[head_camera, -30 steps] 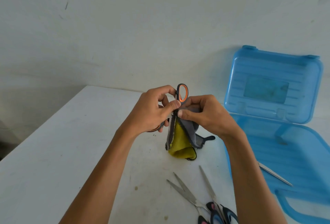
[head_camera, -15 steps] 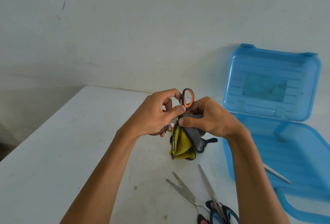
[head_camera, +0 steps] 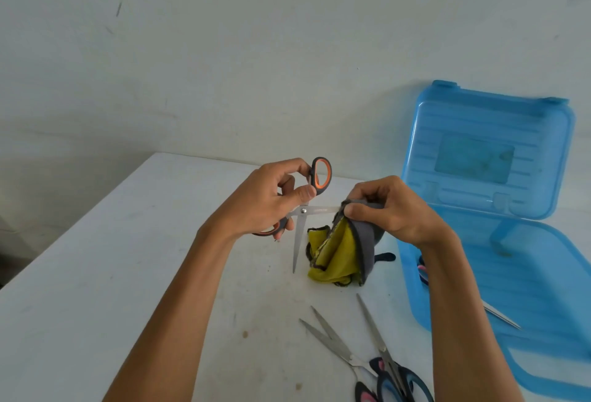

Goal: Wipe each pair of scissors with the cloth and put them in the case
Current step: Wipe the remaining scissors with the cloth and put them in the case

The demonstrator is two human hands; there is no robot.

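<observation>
scissors (head_camera: 303, 210) in curled left fingers (head_camera: 302, 193)

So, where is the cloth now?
Centre of the head view: the right hand pinches the cloth around an orange scissors blade, left of the case.

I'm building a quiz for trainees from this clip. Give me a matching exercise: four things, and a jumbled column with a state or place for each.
1 orange-handled scissors
2 cloth
3 blue case
4 two dark-handled pairs

A lid up
B blades flat on the table, in no hand
C in the left hand, blades apart
D pinched by the right hand round one blade

Pairs: 1-C, 2-D, 3-A, 4-B
</observation>
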